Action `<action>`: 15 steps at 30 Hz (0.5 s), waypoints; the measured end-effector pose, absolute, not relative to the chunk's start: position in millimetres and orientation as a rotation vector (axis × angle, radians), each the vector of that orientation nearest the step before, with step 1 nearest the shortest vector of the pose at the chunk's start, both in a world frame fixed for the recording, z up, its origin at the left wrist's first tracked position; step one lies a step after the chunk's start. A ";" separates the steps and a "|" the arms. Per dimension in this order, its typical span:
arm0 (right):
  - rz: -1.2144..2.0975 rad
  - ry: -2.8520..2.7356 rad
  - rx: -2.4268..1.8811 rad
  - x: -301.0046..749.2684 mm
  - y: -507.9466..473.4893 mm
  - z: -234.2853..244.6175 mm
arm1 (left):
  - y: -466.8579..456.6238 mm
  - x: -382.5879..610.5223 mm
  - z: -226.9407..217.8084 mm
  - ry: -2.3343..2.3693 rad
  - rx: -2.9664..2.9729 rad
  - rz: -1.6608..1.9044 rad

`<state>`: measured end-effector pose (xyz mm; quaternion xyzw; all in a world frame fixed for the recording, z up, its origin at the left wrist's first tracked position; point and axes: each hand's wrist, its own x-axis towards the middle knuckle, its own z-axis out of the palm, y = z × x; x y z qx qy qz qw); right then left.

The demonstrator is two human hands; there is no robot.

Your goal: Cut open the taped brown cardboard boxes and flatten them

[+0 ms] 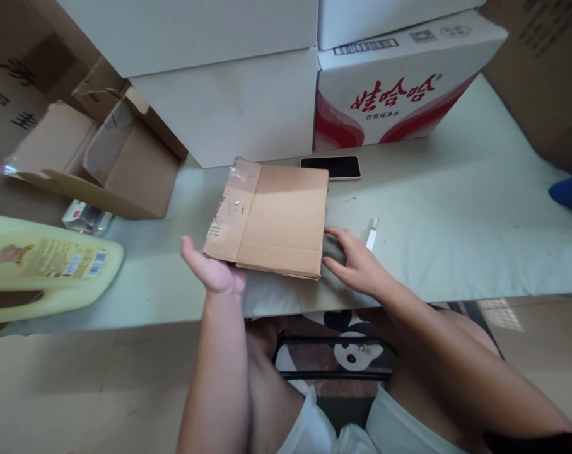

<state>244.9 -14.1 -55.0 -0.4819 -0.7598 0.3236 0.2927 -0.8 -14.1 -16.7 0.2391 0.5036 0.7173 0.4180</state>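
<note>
A flattened brown cardboard box [286, 214] lies tilted over the table, with a strip of clear tape and torn dark marks along its left side. My left hand [217, 271] is palm up under its near left corner, supporting it; the thumb sticks out to the left and the other fingers are hidden beneath. At the right edge is my right hand [354, 261], its thumb and forefinger apart, with fingertips at or very near the cardboard. Just beyond that hand lies a slim white stick-like object [372, 234], perhaps a small cutter.
A phone [337, 168] lies behind the cardboard. White cartons [238, 107] and a red-and-white carton [390, 94] are stacked at the back of the table [479, 227]. On the left are an opened brown box [139, 167], a small clear package [87, 217] and a yellow jug [53, 268].
</note>
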 end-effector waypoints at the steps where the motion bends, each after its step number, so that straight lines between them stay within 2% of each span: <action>1: 0.878 -2.028 -1.289 245.2 -13.7 -54.8 | -14.4 0.5 -15.6 1.257 0.643 1.814; 8: 0.958 -2.029 -1.308 247.9 -13.1 -56.4 | -6.6 -13.2 -28.2 1.688 0.569 1.758; 15: 1.061 -1.996 -1.339 246.8 -14.3 -51.3 | -7.1 -16.7 -26.8 1.753 0.513 1.576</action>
